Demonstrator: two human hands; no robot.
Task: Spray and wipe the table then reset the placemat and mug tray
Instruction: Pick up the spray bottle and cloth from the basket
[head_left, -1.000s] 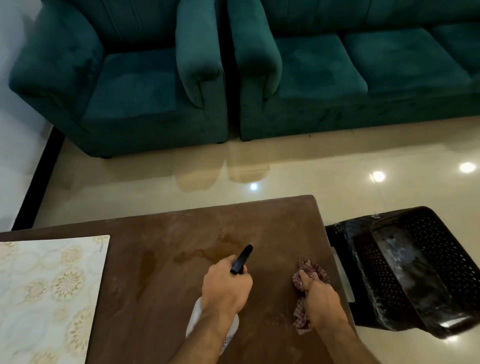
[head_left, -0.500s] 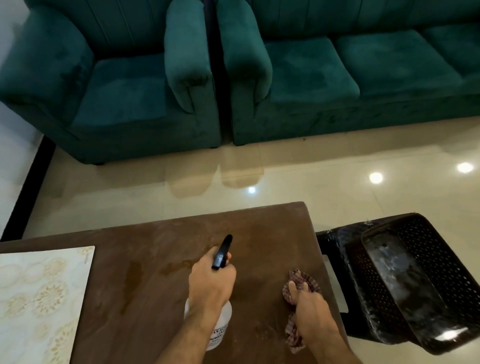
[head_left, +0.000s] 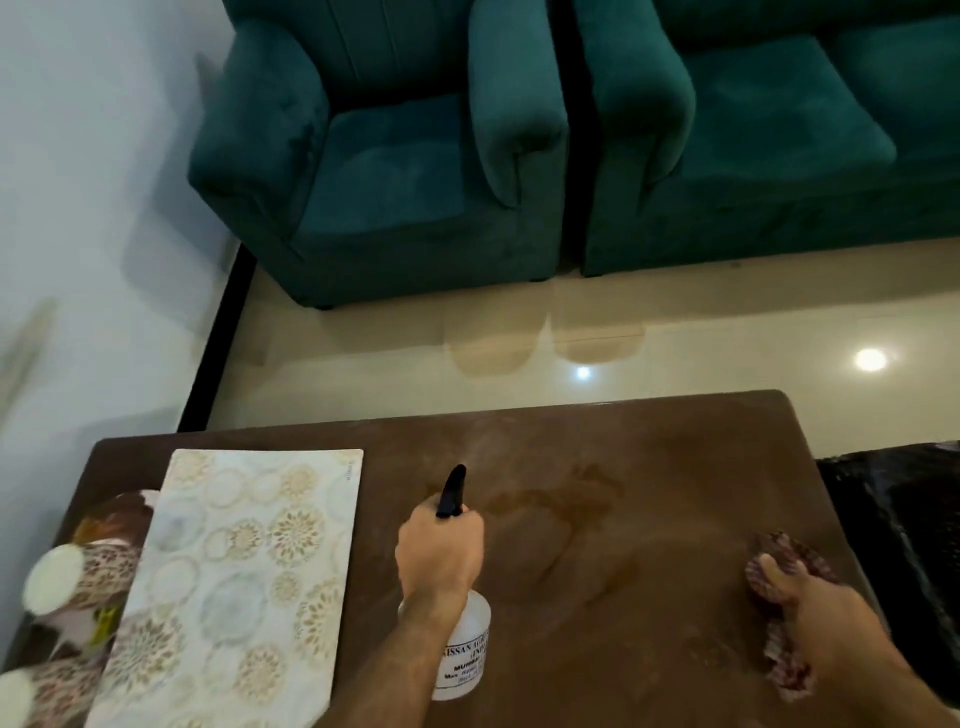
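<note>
Teal velvet sofas (head_left: 753, 130) line the far side of a glossy cream floor (head_left: 675, 358), and nearer stands a brown table (head_left: 675, 452). Near the table's middle the left hand (head_left: 439, 553) is wrapped round the neck of a clear spray bottle (head_left: 465, 654), whose black nozzle (head_left: 452, 491) points away from the person; a faint haze hangs just beyond it, over a darker wet patch (head_left: 561, 506). Toward the table's right edge, the right hand (head_left: 826, 623) clutches a crumpled checked cloth (head_left: 779, 561) against the tabletop. Left of the bottle lies the patterned placemat (head_left: 234, 582), flat. Beyond its left edge are patterned mugs (head_left: 78, 577), blurred; I cannot make out the tray beneath them. Off the table's right end sits something black and glossy (head_left: 893, 519).
</note>
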